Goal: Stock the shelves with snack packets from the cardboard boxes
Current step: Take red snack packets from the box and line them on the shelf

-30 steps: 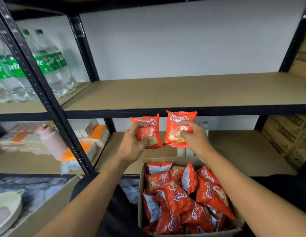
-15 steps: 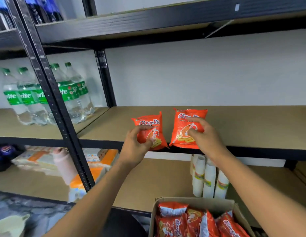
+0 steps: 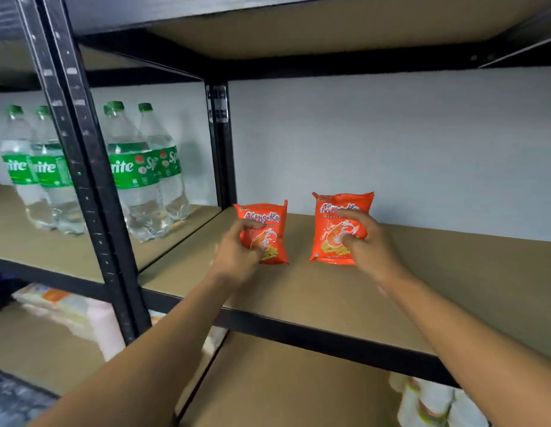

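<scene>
The 9 o'clock packet and the 3 o'clock packet, both orange-red with a white prawn drawing, stand upright on the shelf. The left grip pinches the first, the right grip the second.

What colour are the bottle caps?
The bottle caps are green; head view.

Both bare forearms stretched forward and up, roughly parallel; left hand has thumb and curled fingers pinching the left prawn cracker packet, right hand grips the right prawn cracker packet likewise, backs of hands facing the camera, hands apart.
</scene>
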Demonstrator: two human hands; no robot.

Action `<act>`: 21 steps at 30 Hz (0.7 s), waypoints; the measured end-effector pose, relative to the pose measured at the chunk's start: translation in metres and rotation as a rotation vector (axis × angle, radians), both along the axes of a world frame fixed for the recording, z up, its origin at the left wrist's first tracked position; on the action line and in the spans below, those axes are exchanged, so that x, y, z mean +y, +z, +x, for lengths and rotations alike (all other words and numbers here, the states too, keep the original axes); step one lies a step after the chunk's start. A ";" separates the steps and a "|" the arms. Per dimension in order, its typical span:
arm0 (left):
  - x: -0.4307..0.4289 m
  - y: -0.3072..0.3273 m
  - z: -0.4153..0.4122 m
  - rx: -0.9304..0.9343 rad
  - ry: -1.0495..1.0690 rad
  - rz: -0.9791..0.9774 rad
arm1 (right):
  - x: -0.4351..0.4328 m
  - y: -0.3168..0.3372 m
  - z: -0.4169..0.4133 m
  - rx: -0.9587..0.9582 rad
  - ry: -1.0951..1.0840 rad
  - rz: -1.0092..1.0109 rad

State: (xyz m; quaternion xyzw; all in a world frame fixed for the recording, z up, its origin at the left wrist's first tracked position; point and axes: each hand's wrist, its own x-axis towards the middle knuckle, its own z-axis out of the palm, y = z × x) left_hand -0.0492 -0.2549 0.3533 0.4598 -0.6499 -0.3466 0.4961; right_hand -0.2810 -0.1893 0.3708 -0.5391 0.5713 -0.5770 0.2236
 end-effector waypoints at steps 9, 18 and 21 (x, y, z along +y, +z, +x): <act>-0.139 -0.006 -0.017 -0.023 0.093 0.033 | -0.150 -0.006 0.004 0.124 -0.108 0.012; -0.209 -0.011 -0.041 -0.076 0.105 -0.077 | -0.226 -0.013 0.026 0.166 -0.229 0.007; -0.218 -0.015 -0.044 -0.156 0.167 -0.116 | -0.236 -0.024 0.029 0.247 -0.279 -0.035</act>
